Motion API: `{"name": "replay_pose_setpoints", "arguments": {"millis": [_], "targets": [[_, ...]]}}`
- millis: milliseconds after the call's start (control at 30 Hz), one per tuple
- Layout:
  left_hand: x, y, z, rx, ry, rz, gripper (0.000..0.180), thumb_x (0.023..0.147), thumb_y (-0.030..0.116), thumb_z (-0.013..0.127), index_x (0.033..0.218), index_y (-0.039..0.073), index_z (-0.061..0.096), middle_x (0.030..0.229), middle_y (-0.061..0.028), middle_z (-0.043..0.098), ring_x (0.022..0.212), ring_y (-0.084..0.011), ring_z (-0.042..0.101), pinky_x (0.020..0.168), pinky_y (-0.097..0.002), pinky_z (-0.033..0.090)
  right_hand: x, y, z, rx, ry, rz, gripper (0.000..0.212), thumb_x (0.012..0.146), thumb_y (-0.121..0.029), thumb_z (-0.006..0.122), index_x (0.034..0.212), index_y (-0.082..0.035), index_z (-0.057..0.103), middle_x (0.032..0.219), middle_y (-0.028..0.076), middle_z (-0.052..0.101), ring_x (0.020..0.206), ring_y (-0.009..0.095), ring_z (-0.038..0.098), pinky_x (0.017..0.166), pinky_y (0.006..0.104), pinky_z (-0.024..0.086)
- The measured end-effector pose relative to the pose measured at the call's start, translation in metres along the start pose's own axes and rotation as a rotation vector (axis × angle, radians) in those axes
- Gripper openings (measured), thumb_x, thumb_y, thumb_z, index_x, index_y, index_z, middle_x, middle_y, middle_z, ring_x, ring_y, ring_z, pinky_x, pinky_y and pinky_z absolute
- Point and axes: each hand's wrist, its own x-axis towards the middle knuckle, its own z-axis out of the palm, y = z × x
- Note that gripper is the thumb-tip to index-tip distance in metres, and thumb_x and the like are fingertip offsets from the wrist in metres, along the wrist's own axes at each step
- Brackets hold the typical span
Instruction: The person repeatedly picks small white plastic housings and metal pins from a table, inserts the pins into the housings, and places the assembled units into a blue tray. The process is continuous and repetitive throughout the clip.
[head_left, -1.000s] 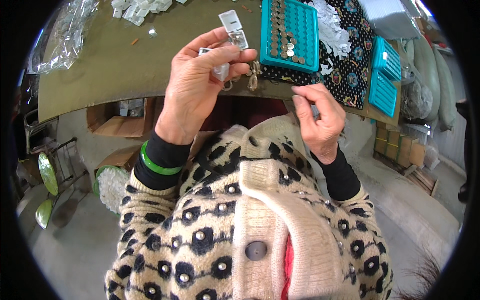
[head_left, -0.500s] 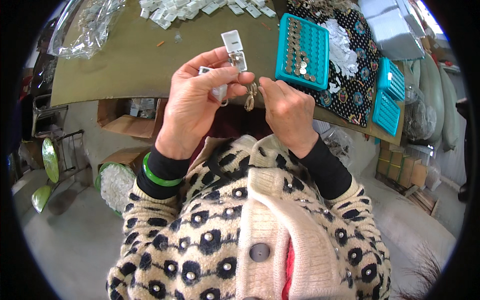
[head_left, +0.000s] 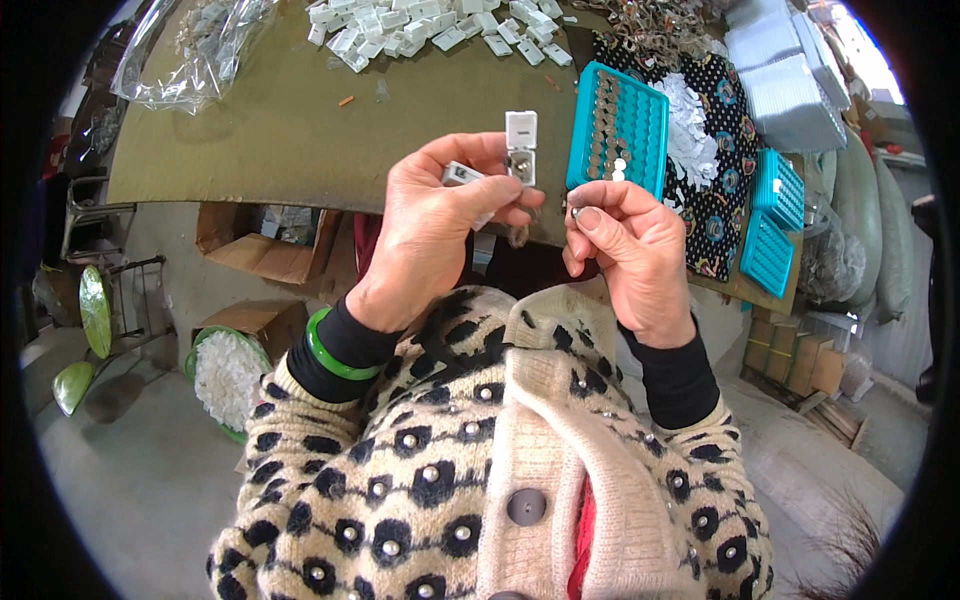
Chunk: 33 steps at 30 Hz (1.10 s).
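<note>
My left hand [head_left: 425, 215] is closed around small white plastic cases. One case [head_left: 521, 131] stands with its lid flipped up, some metal parts showing in its lower half. A second white case [head_left: 462, 174] sits between thumb and palm. Thin brownish wire [head_left: 518, 236] hangs below the left fingers. To its right, my right hand [head_left: 640, 255] pinches a small silvery disc [head_left: 576, 212] between thumb and forefinger. That hand is just in front of a teal tray [head_left: 580, 130], whose left rows of round pockets hold several similar discs [head_left: 605, 110].
Many white cases [head_left: 400, 30] lie heaped at the table's far edge. White paper scraps [head_left: 690, 125] lie on the dark patterned cloth [head_left: 722, 235]. Two smaller teal trays [head_left: 768, 262] stand right of it. A clear plastic bag [head_left: 185, 60] lies far left. Below stands a green-rimmed basket [head_left: 228, 385].
My left hand has shifted right with the cases. My right hand has moved right, turned thumb-up, and now shows a silvery disc in its pinch. The whole view has shifted slightly.
</note>
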Motion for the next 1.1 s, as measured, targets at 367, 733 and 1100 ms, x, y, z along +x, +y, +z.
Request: {"name": "replay_pose_setpoints", "arguments": {"millis": [367, 733, 1100], "targets": [[-0.002, 0.001, 0.011, 0.022, -0.057, -0.063, 0.027, 0.085, -0.008, 0.063, 0.111, -0.009, 0.059, 0.094, -0.0123, 0.063, 0.081, -0.0246, 0.071, 0.068, -0.0294, 0.061, 0.023, -0.004, 0.007, -0.877, 0.035, -0.756, 0.018, 0.086, 0.004, 0.066, 0.104, 0.001, 0.066, 0.091, 0.011, 0.063, 0.066, 0.018, 0.062, 0.06, 0.0282, 0.052], [0.002, -0.004, 0.012, -0.006, -0.074, -0.092, 0.024, 0.085, -0.003, 0.069, 0.108, -0.008, 0.062, 0.083, -0.0087, 0.064, 0.068, -0.0161, 0.068, 0.057, -0.0265, 0.056, 0.032, 0.0, -0.002, -0.977, -0.074, -0.909, 0.014, 0.081, 0.005, 0.066, 0.093, -0.001, 0.061, 0.087, 0.011, 0.061, 0.075, 0.027, 0.062, 0.062, 0.0341, 0.051], [0.015, -0.009, 0.011, -0.138, -0.173, -0.158, 0.012, 0.087, 0.006, 0.066, 0.098, 0.002, 0.061, 0.081, -0.0074, 0.065, 0.053, -0.0111, 0.056, 0.043, -0.021, 0.037, 0.057, -0.009, -0.051, -1.41, 0.185, -0.832, 0.01, 0.083, -0.004, 0.068, 0.092, -0.003, 0.064, 0.084, 0.009, 0.054, 0.078, 0.026, 0.059, 0.067, 0.0381, 0.049]]}}
